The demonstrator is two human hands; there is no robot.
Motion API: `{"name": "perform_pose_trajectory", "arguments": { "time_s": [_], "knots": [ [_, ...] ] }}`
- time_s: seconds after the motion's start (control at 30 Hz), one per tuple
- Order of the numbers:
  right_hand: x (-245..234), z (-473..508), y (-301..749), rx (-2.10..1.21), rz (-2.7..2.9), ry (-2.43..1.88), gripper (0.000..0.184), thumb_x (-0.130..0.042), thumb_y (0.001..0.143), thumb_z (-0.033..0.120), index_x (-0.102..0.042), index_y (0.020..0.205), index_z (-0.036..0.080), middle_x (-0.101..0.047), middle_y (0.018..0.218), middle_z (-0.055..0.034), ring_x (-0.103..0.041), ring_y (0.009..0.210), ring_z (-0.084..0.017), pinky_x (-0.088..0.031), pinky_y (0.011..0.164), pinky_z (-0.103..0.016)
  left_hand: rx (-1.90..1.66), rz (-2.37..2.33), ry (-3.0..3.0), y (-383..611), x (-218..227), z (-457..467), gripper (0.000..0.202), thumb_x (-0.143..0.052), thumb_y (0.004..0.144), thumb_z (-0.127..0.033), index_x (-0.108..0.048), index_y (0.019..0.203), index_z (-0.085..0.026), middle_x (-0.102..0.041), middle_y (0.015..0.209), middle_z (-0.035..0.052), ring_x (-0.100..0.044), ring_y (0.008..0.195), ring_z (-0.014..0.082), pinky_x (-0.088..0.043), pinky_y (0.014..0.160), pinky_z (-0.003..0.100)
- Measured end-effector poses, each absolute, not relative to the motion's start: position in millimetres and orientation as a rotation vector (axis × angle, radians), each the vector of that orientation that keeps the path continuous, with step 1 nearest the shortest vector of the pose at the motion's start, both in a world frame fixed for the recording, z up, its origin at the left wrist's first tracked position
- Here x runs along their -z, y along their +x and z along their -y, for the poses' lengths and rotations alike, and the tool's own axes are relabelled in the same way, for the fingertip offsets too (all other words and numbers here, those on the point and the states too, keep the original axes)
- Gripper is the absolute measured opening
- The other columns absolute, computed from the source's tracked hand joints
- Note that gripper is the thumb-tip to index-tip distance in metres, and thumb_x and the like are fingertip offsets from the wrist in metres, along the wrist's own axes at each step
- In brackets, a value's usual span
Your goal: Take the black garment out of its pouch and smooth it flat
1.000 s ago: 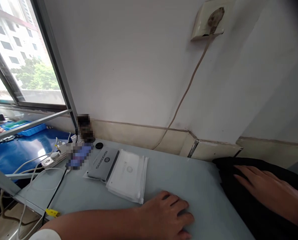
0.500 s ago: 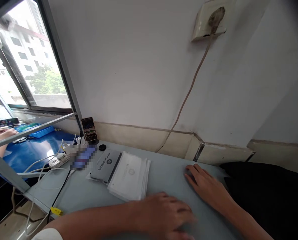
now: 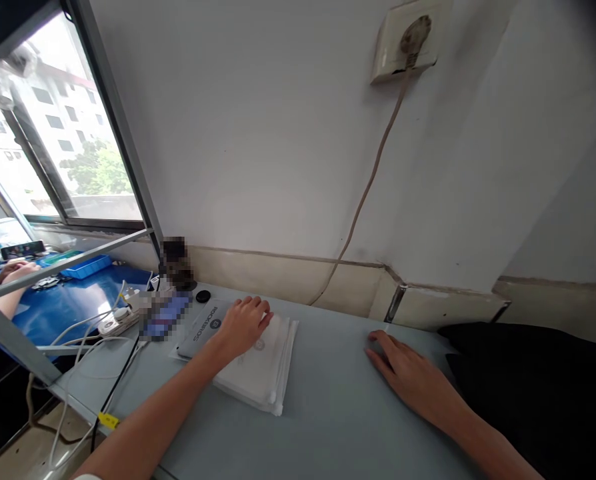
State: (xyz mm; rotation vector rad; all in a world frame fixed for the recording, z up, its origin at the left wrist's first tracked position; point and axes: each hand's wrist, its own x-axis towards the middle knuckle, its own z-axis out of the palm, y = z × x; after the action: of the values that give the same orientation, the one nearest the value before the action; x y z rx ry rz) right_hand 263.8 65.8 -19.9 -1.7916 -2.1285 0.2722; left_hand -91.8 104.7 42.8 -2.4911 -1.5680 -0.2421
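Observation:
My left hand [image 3: 244,323] lies palm down across the upper part of a stack of white frosted plastic zip bags [image 3: 258,380] and the edge of a grey ROCKBROS packet [image 3: 198,333] beside it. Its fingers are bent a little over the bags, with their undersides hidden. On the grey table [image 3: 328,400], to the right of the bags, my right hand [image 3: 403,363] rests with thumb and forefinger apart and nothing in it.
Black cloth [image 3: 538,393] covers the table's right end. Left of the packet are a blurred-out phone [image 3: 165,317], a small black disc [image 3: 203,296], a power strip [image 3: 115,321] and cables. Another person's hands [image 3: 21,270] are at the blue table [image 3: 98,297] beyond the metal frame.
My left hand has moved from the near middle of the table up and left onto the bags. The right hand has stayed in place. The view has shifted slightly.

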Motion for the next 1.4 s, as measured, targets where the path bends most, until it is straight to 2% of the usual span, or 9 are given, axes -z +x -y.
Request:
{"name": "perform_pose_trajectory", "arguments": {
  "time_s": [0.27,0.47,0.57,0.7,0.87,1.0,1.17,1.3,1.4],
  "knots": [
    [16.3,-64.2,263.2,-0.276,2.116,-1.792,0.044,-0.029,0.100,0.057,-0.055,0.118,0.026,-0.073,0.124,-0.0132,-0.071,0.109,-0.034,-0.057,0.087,-0.046,0.047,1.935,-2.169,-117.6,-43.0,-110.1,0.032,-0.034,0.104,-0.017,-0.059,0.122,-0.011,-0.061,0.123,0.0230,-0.058,0.112,0.0390,-0.050,0.087,0.051],
    [23.3,-67.5,266.5,-0.285,2.125,-1.798,0.044,-0.028,0.100,0.057,-0.053,0.119,0.025,-0.072,0.126,-0.0143,-0.070,0.112,-0.035,-0.056,0.091,-0.048,-0.096,2.071,-2.151,-128.9,-43.1,-113.2,0.042,-0.040,0.097,-0.007,-0.055,0.134,-0.017,-0.059,0.127,0.0192,-0.058,0.116,0.0378,-0.053,0.084,0.047],
    [26.1,-68.9,267.9,-0.297,2.127,-1.793,0.044,-0.029,0.100,0.057,-0.053,0.118,0.026,-0.071,0.127,-0.0138,-0.069,0.114,-0.035,-0.055,0.093,-0.049,-0.092,2.121,-2.122,-131.4,-45.0,-115.4,0.043,-0.041,0.101,-0.019,-0.047,0.144,-0.019,-0.055,0.135,0.0207,-0.053,0.124,0.0389,-0.055,0.084,0.048],
    [26.0,-69.1,267.8,-0.311,2.119,-1.793,0.042,-0.029,0.100,0.058,-0.052,0.116,0.027,-0.071,0.128,-0.0135,-0.068,0.116,-0.036,-0.054,0.094,-0.050,-0.102,2.225,-2.058,-134.5,-42.6,-118.9,0.046,-0.041,0.104,-0.040,-0.048,0.143,-0.015,-0.052,0.138,0.0248,-0.047,0.128,0.0423,-0.055,0.084,0.056],
    [23.3,-68.4,266.5,-0.340,2.137,-1.805,0.043,-0.027,0.100,0.057,-0.050,0.118,0.026,-0.070,0.130,-0.0156,-0.067,0.117,-0.037,-0.053,0.094,-0.051,-0.147,2.307,-2.049,-139.1,-35.5,-122.5,0.052,-0.036,0.105,-0.049,-0.048,0.146,-0.018,-0.047,0.145,0.0266,-0.043,0.131,0.0470,-0.053,0.082,0.064],
    [23.0,-68.4,266.3,-0.364,2.127,-1.809,0.044,-0.027,0.099,0.058,-0.049,0.119,0.026,-0.068,0.132,-0.0149,-0.066,0.119,-0.036,-0.052,0.096,-0.050,-0.154,2.344,-2.043,-142.1,-35.4,-123.7,0.054,-0.037,0.105,-0.053,-0.046,0.147,-0.022,-0.044,0.148,0.0250,-0.047,0.129,0.0475,-0.053,0.083,0.060],
    [20.2,-67.7,264.4,-0.380,2.117,-1.823,0.049,-0.026,0.098,0.060,-0.050,0.120,0.024,-0.069,0.129,-0.0156,-0.067,0.117,-0.036,-0.052,0.093,-0.048,-0.121,2.291,-2.034,-143.9,-40.0,-124.5,0.055,-0.044,0.103,-0.055,-0.047,0.145,-0.019,-0.050,0.142,0.0240,-0.054,0.123,0.0444,-0.053,0.085,0.054],
    [17.6,-66.8,262.8,-0.391,2.111,-1.848,0.051,-0.025,0.098,0.061,-0.051,0.122,0.024,-0.070,0.127,-0.0155,-0.068,0.114,-0.036,-0.054,0.088,-0.047,-0.084,2.227,-2.019,-143.3,-44.3,-126.3,0.056,-0.054,0.101,-0.051,-0.049,0.143,-0.014,-0.051,0.138,0.0249,-0.063,0.112,0.0417,-0.053,0.087,0.050],
    [16.7,-66.3,262.4,-0.381,2.120,-1.841,0.050,-0.025,0.098,0.060,-0.051,0.122,0.024,-0.071,0.125,-0.0153,-0.068,0.113,-0.036,-0.053,0.089,-0.047,-0.041,2.163,-2.038,-140.8,-50.0,-126.0,0.060,-0.062,0.098,-0.044,-0.044,0.148,-0.016,-0.051,0.139,0.0233,-0.068,0.105,0.0378,-0.053,0.087,0.046]
  ]
}}
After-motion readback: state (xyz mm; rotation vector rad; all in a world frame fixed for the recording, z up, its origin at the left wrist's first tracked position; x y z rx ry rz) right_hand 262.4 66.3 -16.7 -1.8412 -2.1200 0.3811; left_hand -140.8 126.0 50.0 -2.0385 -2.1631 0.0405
